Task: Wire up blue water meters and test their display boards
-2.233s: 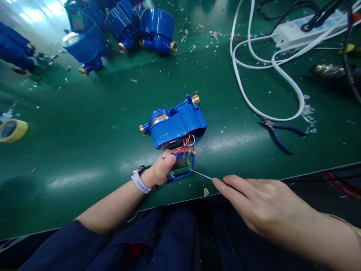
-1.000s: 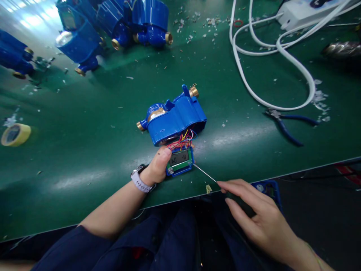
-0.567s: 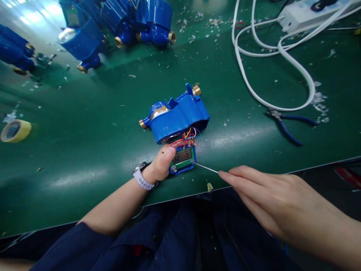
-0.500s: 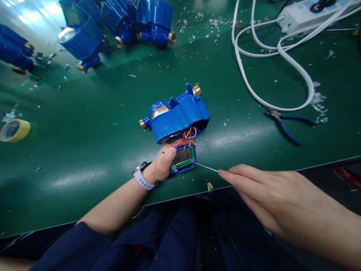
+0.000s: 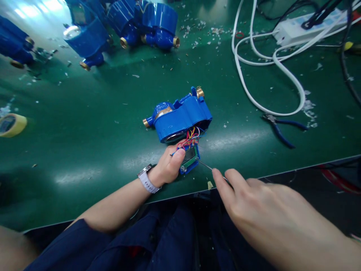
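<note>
My left hand point(image 5: 169, 163), with a watch on its wrist, grips a small green circuit board point(image 5: 192, 162) in a blue frame, thumb across its face. A dark display point(image 5: 189, 154) sits on the board. Red, yellow and white wires point(image 5: 193, 134) run from it into an open blue water meter point(image 5: 183, 122) with brass ends, lying just beyond. In my right hand point(image 5: 254, 203) is a screwdriver point(image 5: 205, 165); only its thin metal shaft shows, the handle being hidden in the fingers. Its tip meets the board's lower right corner.
Several more blue meters point(image 5: 160, 22) stand at the back left. A roll of yellow tape point(image 5: 12, 125) lies at far left. Blue-handled pliers point(image 5: 282, 130), a looped white cable point(image 5: 299, 88) and a power strip point(image 5: 299, 32) are on the right. Scraps litter the green table point(image 5: 98, 113).
The board has tilted and shifted slightly right in my left hand, and its display digits no longer show. My right hand has turned, its knuckles higher, with the screwdriver tip still at the board's corner.
</note>
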`<state>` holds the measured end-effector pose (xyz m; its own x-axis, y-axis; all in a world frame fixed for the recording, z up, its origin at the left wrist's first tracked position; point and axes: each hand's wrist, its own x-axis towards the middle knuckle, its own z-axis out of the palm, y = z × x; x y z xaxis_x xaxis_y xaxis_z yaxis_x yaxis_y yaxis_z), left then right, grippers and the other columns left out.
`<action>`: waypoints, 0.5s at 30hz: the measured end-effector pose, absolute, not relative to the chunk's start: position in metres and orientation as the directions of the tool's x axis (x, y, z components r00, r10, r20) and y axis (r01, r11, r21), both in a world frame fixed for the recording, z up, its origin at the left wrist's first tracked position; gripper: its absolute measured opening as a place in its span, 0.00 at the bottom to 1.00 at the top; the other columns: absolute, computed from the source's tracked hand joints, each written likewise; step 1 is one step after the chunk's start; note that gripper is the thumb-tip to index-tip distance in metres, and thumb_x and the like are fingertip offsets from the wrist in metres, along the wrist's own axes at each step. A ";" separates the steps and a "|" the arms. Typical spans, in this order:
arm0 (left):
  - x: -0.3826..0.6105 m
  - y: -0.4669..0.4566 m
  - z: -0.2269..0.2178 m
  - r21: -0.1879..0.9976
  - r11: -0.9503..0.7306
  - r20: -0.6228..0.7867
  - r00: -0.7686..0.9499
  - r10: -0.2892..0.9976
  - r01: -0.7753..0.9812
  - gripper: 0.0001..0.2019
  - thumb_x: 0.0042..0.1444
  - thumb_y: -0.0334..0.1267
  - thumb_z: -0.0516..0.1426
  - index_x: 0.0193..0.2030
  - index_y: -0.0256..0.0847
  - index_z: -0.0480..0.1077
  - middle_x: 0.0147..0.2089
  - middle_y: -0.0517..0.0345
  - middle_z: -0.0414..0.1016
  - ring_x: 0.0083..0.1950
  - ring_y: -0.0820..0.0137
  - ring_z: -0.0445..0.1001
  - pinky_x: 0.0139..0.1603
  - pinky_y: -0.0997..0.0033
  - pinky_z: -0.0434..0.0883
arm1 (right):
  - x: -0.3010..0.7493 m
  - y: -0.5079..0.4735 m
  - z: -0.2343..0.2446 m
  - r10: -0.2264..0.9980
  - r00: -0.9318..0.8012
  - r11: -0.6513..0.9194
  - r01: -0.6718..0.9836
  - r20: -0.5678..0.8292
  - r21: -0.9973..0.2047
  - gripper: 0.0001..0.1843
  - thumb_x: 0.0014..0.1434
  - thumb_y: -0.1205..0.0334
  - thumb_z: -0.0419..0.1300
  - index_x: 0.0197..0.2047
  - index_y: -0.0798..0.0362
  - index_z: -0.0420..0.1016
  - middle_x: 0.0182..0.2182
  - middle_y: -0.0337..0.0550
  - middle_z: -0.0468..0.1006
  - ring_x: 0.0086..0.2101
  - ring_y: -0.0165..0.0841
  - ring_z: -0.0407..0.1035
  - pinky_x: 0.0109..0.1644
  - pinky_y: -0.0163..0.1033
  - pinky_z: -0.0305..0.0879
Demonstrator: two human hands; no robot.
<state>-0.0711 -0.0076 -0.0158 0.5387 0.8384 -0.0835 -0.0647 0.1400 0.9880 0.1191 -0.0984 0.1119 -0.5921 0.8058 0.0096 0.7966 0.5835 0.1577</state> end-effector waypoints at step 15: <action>-0.069 -0.006 -0.013 0.956 0.243 -0.138 0.484 0.864 -0.162 0.30 0.60 0.61 0.48 0.53 0.38 0.73 0.54 0.48 0.77 0.61 0.54 0.70 0.61 0.56 0.68 | 0.114 -0.137 0.046 0.980 -0.141 0.198 0.794 0.143 -0.574 0.20 0.66 0.73 0.47 0.58 0.59 0.67 0.41 0.49 0.78 0.35 0.32 0.76 0.35 0.33 0.75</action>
